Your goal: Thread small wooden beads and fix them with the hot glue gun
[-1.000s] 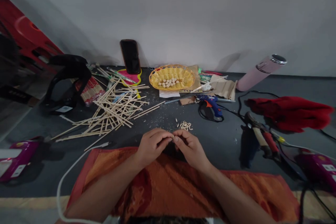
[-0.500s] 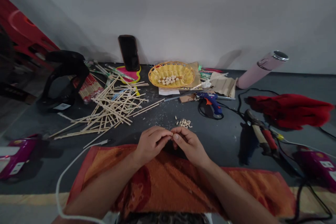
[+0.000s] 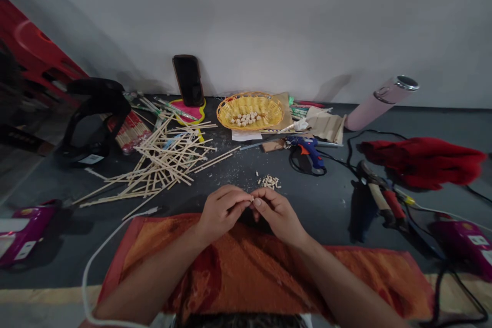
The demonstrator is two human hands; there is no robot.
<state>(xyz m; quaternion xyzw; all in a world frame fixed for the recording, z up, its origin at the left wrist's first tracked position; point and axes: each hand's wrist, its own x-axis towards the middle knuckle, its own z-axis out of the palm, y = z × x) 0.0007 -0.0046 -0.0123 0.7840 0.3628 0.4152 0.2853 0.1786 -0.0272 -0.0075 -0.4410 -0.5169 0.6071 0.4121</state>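
Note:
Above the edge of an orange towel (image 3: 246, 277), my left hand (image 3: 223, 211) and my right hand (image 3: 280, 214) meet fingertip to fingertip. Both pinch a small pale wooden piece (image 3: 252, 199), mostly covered by the fingers. Just beyond my right hand lies a little heap of short cut wooden pieces (image 3: 270, 182). Farther back, a yellow woven basket (image 3: 225, 108) holds several small pale clusters (image 3: 246, 119). Many long thin wooden sticks (image 3: 163, 159) are piled loosely to the left of my hands.
A blue hot glue gun (image 3: 313, 154) lies right of centre with its cord. Farther right are pliers (image 3: 380, 195), a red cloth (image 3: 426, 159) and a pink flask (image 3: 374, 107). A phone (image 3: 188, 81) leans on the wall. A white cable (image 3: 90, 261) crosses the front left.
My hands stay together in nearly the same place, with a slight shift of the fingertips around the small wooden piece. The camera view has tilted a little.

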